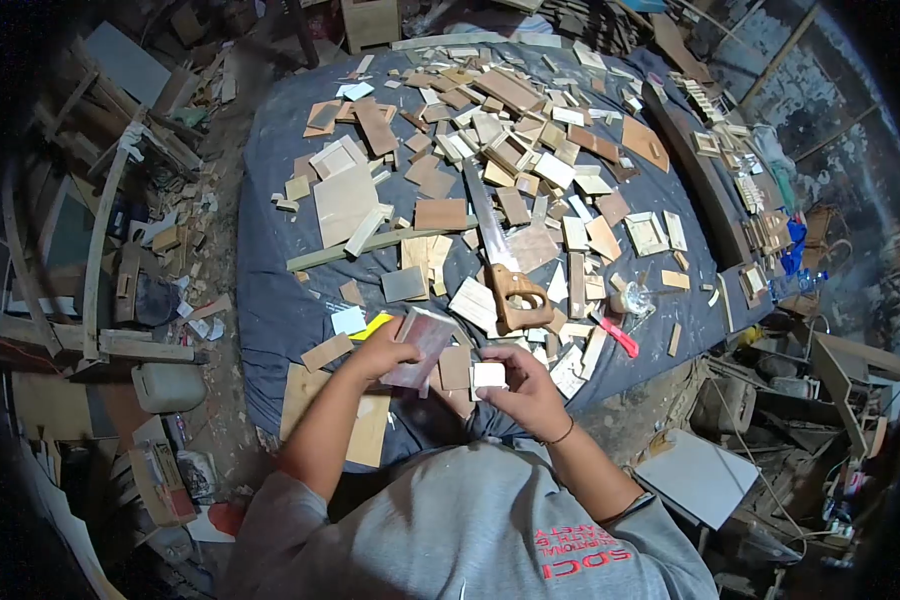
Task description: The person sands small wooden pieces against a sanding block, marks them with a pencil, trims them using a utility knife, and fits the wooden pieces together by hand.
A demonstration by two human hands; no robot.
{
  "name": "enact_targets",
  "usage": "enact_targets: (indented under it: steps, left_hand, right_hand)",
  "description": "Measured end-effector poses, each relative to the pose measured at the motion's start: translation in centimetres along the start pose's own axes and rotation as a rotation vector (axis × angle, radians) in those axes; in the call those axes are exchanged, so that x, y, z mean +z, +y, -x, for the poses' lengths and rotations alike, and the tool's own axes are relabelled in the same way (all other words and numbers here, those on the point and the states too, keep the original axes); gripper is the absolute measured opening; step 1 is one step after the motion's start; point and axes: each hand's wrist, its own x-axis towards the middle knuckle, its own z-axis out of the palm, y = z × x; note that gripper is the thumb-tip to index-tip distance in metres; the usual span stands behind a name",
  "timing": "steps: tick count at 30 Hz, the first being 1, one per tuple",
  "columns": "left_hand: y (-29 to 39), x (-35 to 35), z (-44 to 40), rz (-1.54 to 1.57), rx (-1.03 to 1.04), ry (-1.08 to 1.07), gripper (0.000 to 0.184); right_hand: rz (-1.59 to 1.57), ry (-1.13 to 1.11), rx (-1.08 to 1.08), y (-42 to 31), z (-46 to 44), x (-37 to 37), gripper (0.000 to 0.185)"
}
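My left hand (382, 352) is closed round a flat reddish-brown block (420, 347) with a pale upper edge, tilted above the near side of the cloth. To its right, my right hand (523, 388) pinches a small white square piece (489, 377) between thumb and fingers. The two held pieces are apart. Just beyond my hands lies a handsaw with a wooden handle (520, 300), its blade (485, 215) pointing away. A yellow piece (372, 327) lies beside my left hand, next to a small white piece (349, 320).
Many wood offcuts (440, 214) cover the dark cloth (270, 200). A red-handled tool (618, 337) and a clear jar (630, 300) stand to the right. A long dark beam (695, 175) runs along the right edge. Wooden frames (100, 240) and a plastic can (168, 388) are at left.
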Motion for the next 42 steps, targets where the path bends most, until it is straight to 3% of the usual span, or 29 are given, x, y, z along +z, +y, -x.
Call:
enact_targets:
  steps: [1,2,3,7,8,10,11,12,14,17,22,30,31,33,36,37,40,42]
  left_hand:
    - [0.2,0.5,0.5,-0.001,0.0,0.003,0.054]
    - [0.4,1.1,1.1,0.287,-0.018,-0.1,0.057]
    - [1.0,1.7,1.8,0.576,-0.034,-0.204,0.061]
    - [5.1,4.7,5.5,0.783,0.08,-0.34,0.059]
    - [5.0,5.3,5.8,0.816,0.135,-0.388,0.059]
    - [3.9,6.5,6.0,0.918,0.206,-0.418,0.061]
    - [3.6,7.2,6.1,0.918,0.211,-0.418,0.061]
    - [3.9,7.9,6.3,0.922,0.248,-0.384,0.067]
    - [4.5,9.2,6.7,0.925,0.288,-0.35,0.074]
    - [5.5,10.6,7.3,0.63,0.495,-0.195,0.082]
    - [5.1,11.3,6.4,0.647,0.577,-0.186,0.081]
    - [7.5,12.9,7.0,0.689,0.694,0.034,0.076]
    - [7.4,13.2,6.8,0.69,0.695,0.034,0.076]
    - [6.9,13.7,6.1,0.866,0.542,0.335,0.077]
    - [5.9,9.1,5.2,1.102,0.525,0.181,0.071]
    - [5.8,9.6,5.4,1.042,0.469,0.261,0.074]
    - [7.3,15.1,7.2,0.932,0.549,0.39,0.078]
    - [5.6,13.5,6.6,0.962,0.498,0.333,0.079]
  right_hand:
    - [-0.017,0.016,-0.013,-0.1,0.0,0.2,0.035]
    - [-0.018,0.013,-0.014,-0.3,-0.1,0.1,0.035]
    - [0.196,0.013,-0.082,-0.5,-0.2,0.1,0.029]
    - [0.75,-0.003,-0.176,-2.7,-0.2,0.5,0.013]
    - [0.754,-0.006,-0.181,-2.5,-0.5,0.5,0.013]
    - [0.769,0.134,-0.501,-1.7,-1.2,0.7,0.011]
    - [0.735,0.178,-0.512,-1.6,-1.4,1.0,0.011]
    - [0.737,0.176,-0.515,-1.7,-1.5,1.3,0.011]
    - [0.616,0.214,-0.304,-2.1,-1.5,1.9,0.012]
    - [0.596,0.229,-0.281,-2.8,-2.2,2.2,0.015]
    - [0.608,0.225,-0.272,-3.6,-2.9,2.9,0.015]
    - [0.636,0.339,-0.361,-3.4,-3.2,3.9,0.015]
    - [0.637,0.338,-0.361,-3.4,-3.2,4.1,0.015]
    - [0.62,0.322,-0.308,-3.1,-2.5,4.6,0.014]
    - [0.74,0.138,-0.266,-1.3,-0.7,4.9,0.014]
    - [0.734,0.118,-0.253,-1.0,-1.1,4.9,0.015]
    - [0.686,0.297,-0.348,-3.3,-4.0,4.7,0.022]
    - [0.685,0.268,-0.304,-2.8,-3.1,5.1,0.021]
